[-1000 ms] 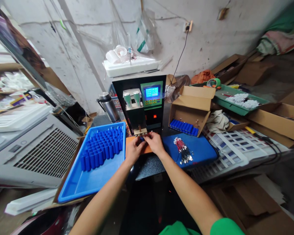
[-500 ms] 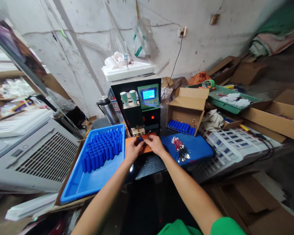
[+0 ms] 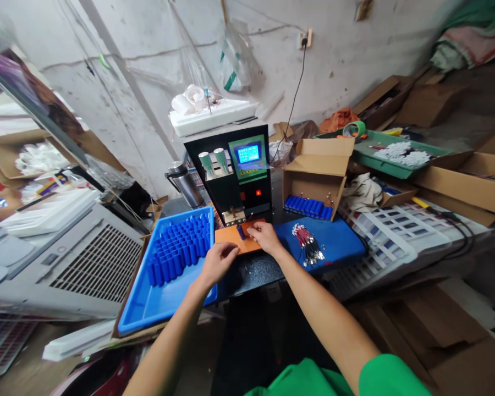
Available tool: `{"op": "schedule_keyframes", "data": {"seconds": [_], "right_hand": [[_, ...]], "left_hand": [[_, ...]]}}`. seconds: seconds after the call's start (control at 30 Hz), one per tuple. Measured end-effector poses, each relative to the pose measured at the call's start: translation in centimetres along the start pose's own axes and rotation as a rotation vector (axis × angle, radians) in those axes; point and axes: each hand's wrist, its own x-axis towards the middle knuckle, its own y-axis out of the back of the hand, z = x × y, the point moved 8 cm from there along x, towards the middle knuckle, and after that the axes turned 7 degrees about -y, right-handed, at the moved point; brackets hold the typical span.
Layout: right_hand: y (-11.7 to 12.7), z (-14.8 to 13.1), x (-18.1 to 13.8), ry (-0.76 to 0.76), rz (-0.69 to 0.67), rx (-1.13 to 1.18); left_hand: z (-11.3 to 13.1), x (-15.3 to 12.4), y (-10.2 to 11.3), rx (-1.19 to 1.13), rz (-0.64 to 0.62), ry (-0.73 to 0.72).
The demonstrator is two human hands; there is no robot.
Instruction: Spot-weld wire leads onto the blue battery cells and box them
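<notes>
Head view: one blue cell (image 3: pixel 241 232) on the orange mat (image 3: pixel 226 236)

The blue cell seems to stand on its end on the mat, just in front of the metal tips (image 3: pixel 233 218) of the welder (image 3: pixel 220 184). It is between my two hands. My right hand (image 3: pixel 264 236) is just beside it, with thumb and first finger close together; I cannot tell whether they pinch something or touch the cell. My left hand (image 3: pixel 219 259) is apart from the cell, over the left front corner of the mat. Its fingers are loosely bent, and I cannot tell whether the tips meet.

To my left is the blue bin (image 3: pixel 169 297), where many blue cells (image 3: pixel 177 250) stand in close rows. To my right, a bunch of red and black wires (image 3: pixel 308 243) lies on the blue pad (image 3: pixel 342 242). Behind this pad, the open carton (image 3: pixel 324 155) holds blue packs (image 3: pixel 307 207). The welder's screen (image 3: pixel 248 154) is lit, and a steel flask (image 3: pixel 186 184) is near its left side.
</notes>
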Motion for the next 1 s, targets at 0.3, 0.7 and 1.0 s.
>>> {"op": "schedule_keyframes", "data": {"seconds": [0.3, 0.7, 1.0], "right_hand": [[-0.4, -0.7, -0.7, 0.029, -0.172, 0.035], [-0.2, -0.8, -1.1, 0.018, -0.217, 0.098], [0.7, 0.3, -0.9, -0.155, -0.134, 0.338]], "left_hand": [[0.1, 0.6, -1.0, -0.165, 0.079, 0.062], [2.2, 1.2, -1.0, -0.068, 0.143, -0.059], [2.1, 2.2, -3.2, 0.038, -0.066, -0.204]]}}
